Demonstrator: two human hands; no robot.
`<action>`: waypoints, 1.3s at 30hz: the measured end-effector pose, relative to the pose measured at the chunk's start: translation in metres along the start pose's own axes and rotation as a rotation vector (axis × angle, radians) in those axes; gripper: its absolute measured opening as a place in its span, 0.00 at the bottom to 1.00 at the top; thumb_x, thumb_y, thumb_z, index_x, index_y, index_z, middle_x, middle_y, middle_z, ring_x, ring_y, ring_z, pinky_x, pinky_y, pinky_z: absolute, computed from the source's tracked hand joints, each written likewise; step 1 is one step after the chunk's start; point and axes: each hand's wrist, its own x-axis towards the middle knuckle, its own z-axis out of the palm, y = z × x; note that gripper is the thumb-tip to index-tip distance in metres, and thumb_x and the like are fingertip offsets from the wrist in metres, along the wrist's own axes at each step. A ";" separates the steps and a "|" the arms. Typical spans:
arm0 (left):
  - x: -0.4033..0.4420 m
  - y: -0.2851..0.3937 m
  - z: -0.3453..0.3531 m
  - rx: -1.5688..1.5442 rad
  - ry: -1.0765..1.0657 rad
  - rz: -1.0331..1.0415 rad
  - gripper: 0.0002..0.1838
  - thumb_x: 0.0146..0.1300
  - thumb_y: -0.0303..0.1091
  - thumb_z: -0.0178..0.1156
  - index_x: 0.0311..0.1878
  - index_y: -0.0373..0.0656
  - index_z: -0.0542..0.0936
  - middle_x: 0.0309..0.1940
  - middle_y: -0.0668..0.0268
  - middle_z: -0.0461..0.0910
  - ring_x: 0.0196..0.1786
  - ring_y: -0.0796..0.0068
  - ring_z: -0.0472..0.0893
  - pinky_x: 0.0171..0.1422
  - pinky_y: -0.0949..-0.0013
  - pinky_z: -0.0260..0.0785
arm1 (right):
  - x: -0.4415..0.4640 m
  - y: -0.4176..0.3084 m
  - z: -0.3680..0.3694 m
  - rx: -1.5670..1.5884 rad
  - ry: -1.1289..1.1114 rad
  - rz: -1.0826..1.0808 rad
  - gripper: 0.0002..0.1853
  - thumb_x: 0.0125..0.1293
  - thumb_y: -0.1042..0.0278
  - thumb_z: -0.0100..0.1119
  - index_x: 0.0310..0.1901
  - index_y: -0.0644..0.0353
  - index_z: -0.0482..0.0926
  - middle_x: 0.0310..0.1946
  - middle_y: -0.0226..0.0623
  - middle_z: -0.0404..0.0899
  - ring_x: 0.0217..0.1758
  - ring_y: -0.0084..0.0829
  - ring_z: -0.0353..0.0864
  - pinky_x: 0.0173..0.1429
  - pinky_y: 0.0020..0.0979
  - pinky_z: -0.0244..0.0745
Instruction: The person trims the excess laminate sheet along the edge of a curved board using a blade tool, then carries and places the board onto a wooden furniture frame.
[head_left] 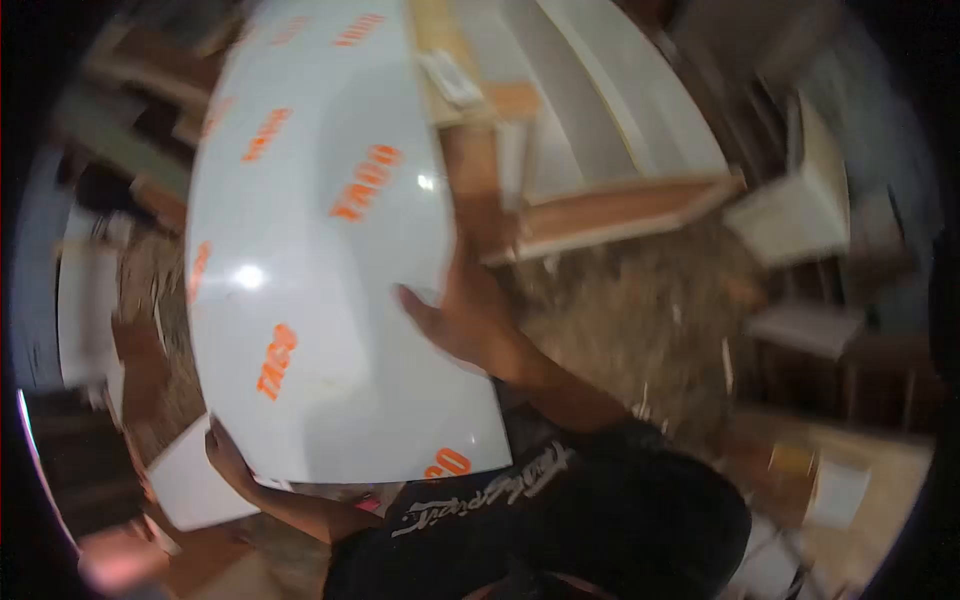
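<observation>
A large glossy white panel [350,300], printed with orange TACO lettering, stretches from in front of my body to the top of the view. My right hand [470,315] grips its right edge, thumb over the face and the other fingers partly hidden at the edge. At the near left corner my left hand [232,465] holds the panel, its fingers mostly out of sight underneath. Beyond my right hand is a white cabinet-like piece [570,100] with a wood-brown edge; a small pale object [452,80] lies beside the panel there.
Debris covers the brown floor [620,320]. On the right are a white box-like piece [800,200] and a wooden board [860,480] with a pale sheet on it. A smaller white board [200,485] lies below my left hand. Blurred wooden pieces [150,60] fill the upper left.
</observation>
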 end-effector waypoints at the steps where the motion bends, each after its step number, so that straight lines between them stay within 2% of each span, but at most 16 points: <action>1: 0.000 0.003 0.004 0.047 0.011 0.025 0.25 0.76 0.51 0.56 0.49 0.33 0.84 0.43 0.53 0.87 0.47 0.59 0.84 0.54 0.56 0.74 | 0.001 0.011 0.004 -0.026 0.097 -0.124 0.51 0.64 0.60 0.69 0.76 0.73 0.44 0.68 0.65 0.63 0.70 0.59 0.70 0.73 0.48 0.67; 3: -0.005 0.003 0.009 0.120 0.069 0.074 0.25 0.77 0.51 0.56 0.50 0.33 0.84 0.44 0.53 0.87 0.47 0.58 0.84 0.54 0.56 0.74 | -0.002 0.011 -0.001 0.279 0.081 0.061 0.50 0.65 0.59 0.68 0.76 0.74 0.44 0.72 0.67 0.56 0.76 0.58 0.61 0.78 0.47 0.59; 4: -0.005 0.004 0.012 0.166 0.081 0.097 0.25 0.77 0.51 0.56 0.50 0.33 0.84 0.44 0.53 0.87 0.47 0.58 0.84 0.54 0.56 0.74 | -0.006 0.027 0.016 0.241 0.201 -0.024 0.48 0.67 0.58 0.67 0.75 0.74 0.46 0.75 0.67 0.52 0.79 0.58 0.56 0.80 0.48 0.55; 7: -0.017 0.007 0.014 0.287 0.112 0.144 0.25 0.77 0.50 0.55 0.50 0.33 0.84 0.44 0.53 0.87 0.48 0.58 0.84 0.55 0.56 0.74 | -0.016 0.036 -0.008 0.629 0.110 0.141 0.37 0.73 0.58 0.60 0.74 0.67 0.55 0.67 0.59 0.69 0.70 0.50 0.72 0.73 0.48 0.66; 8: -0.020 0.011 0.012 0.323 0.115 0.159 0.25 0.77 0.50 0.55 0.51 0.33 0.84 0.44 0.52 0.87 0.48 0.57 0.84 0.55 0.56 0.74 | -0.025 0.060 -0.005 0.815 0.122 0.156 0.30 0.75 0.57 0.57 0.70 0.66 0.64 0.55 0.49 0.78 0.58 0.40 0.80 0.65 0.42 0.73; 10: -0.027 0.012 0.004 0.386 0.119 0.175 0.25 0.77 0.50 0.55 0.51 0.33 0.83 0.45 0.52 0.87 0.48 0.57 0.84 0.55 0.56 0.74 | -0.062 0.118 -0.002 0.750 0.321 0.158 0.27 0.76 0.55 0.57 0.66 0.67 0.69 0.48 0.43 0.80 0.51 0.34 0.81 0.60 0.37 0.75; 12: -0.032 0.006 0.001 0.428 0.131 0.172 0.25 0.77 0.50 0.54 0.51 0.33 0.83 0.45 0.52 0.87 0.49 0.57 0.84 0.56 0.56 0.74 | -0.112 0.215 0.034 0.372 0.540 0.317 0.26 0.76 0.56 0.58 0.66 0.66 0.71 0.48 0.43 0.80 0.51 0.32 0.81 0.57 0.38 0.76; 14: -0.039 -0.002 -0.002 0.463 0.139 0.171 0.25 0.77 0.50 0.54 0.51 0.33 0.83 0.45 0.52 0.87 0.49 0.56 0.84 0.56 0.56 0.74 | -0.180 0.301 0.039 -0.058 0.310 0.615 0.32 0.68 0.62 0.68 0.70 0.57 0.69 0.51 0.51 0.81 0.54 0.49 0.83 0.56 0.44 0.78; 15: -0.041 -0.003 -0.004 0.493 0.125 0.172 0.25 0.77 0.50 0.54 0.52 0.33 0.83 0.46 0.51 0.86 0.49 0.56 0.84 0.56 0.56 0.74 | -0.208 0.332 0.041 -0.165 -0.021 0.938 0.35 0.67 0.56 0.67 0.71 0.60 0.67 0.58 0.55 0.77 0.58 0.48 0.81 0.63 0.47 0.74; 17: -0.047 -0.016 -0.009 0.523 0.132 0.173 0.25 0.77 0.50 0.53 0.52 0.33 0.83 0.46 0.51 0.86 0.49 0.56 0.84 0.56 0.56 0.74 | -0.307 0.408 0.083 -0.347 -0.313 1.179 0.44 0.64 0.44 0.68 0.74 0.62 0.64 0.69 0.61 0.68 0.70 0.49 0.73 0.74 0.49 0.66; 20: -0.051 -0.033 -0.021 0.563 0.120 0.170 0.25 0.78 0.49 0.53 0.52 0.33 0.83 0.46 0.51 0.86 0.50 0.55 0.84 0.57 0.55 0.74 | -0.434 0.484 0.138 -0.241 -0.462 1.465 0.59 0.55 0.31 0.71 0.80 0.56 0.54 0.80 0.62 0.46 0.84 0.55 0.51 0.82 0.54 0.55; 23: -0.054 -0.045 -0.037 0.599 0.118 0.176 0.25 0.78 0.49 0.52 0.53 0.33 0.83 0.47 0.50 0.86 0.50 0.55 0.84 0.57 0.55 0.74 | -0.575 0.569 0.253 -0.312 -0.547 1.483 0.62 0.57 0.22 0.62 0.83 0.51 0.45 0.83 0.52 0.40 0.86 0.54 0.42 0.81 0.59 0.56; 24: -0.054 -0.052 -0.041 0.600 0.115 0.176 0.25 0.78 0.49 0.52 0.53 0.33 0.83 0.47 0.50 0.86 0.50 0.55 0.84 0.57 0.55 0.74 | -0.508 0.516 0.197 -0.152 -0.618 1.626 0.66 0.53 0.19 0.61 0.83 0.50 0.42 0.85 0.48 0.31 0.86 0.57 0.35 0.80 0.66 0.53; 27: -0.059 -0.066 -0.058 0.613 0.132 0.180 0.25 0.78 0.49 0.52 0.54 0.33 0.82 0.48 0.50 0.86 0.51 0.54 0.84 0.58 0.55 0.74 | -0.494 0.512 0.205 -0.106 -0.510 1.681 0.65 0.54 0.22 0.62 0.83 0.49 0.42 0.85 0.46 0.29 0.86 0.59 0.36 0.81 0.66 0.53; 33: -0.060 -0.085 -0.069 0.608 0.123 0.240 0.25 0.79 0.49 0.50 0.55 0.33 0.82 0.49 0.49 0.86 0.52 0.53 0.84 0.58 0.55 0.74 | -0.449 0.489 0.226 -0.248 -0.477 1.548 0.66 0.55 0.28 0.66 0.83 0.60 0.41 0.83 0.62 0.30 0.83 0.68 0.40 0.74 0.74 0.54; 39: -0.056 -0.090 -0.063 0.596 0.089 0.308 0.25 0.79 0.48 0.49 0.56 0.33 0.82 0.50 0.48 0.85 0.53 0.52 0.84 0.59 0.54 0.74 | -0.407 0.478 0.315 -0.676 -0.439 1.401 0.51 0.61 0.40 0.63 0.76 0.73 0.60 0.80 0.71 0.43 0.79 0.78 0.46 0.67 0.79 0.60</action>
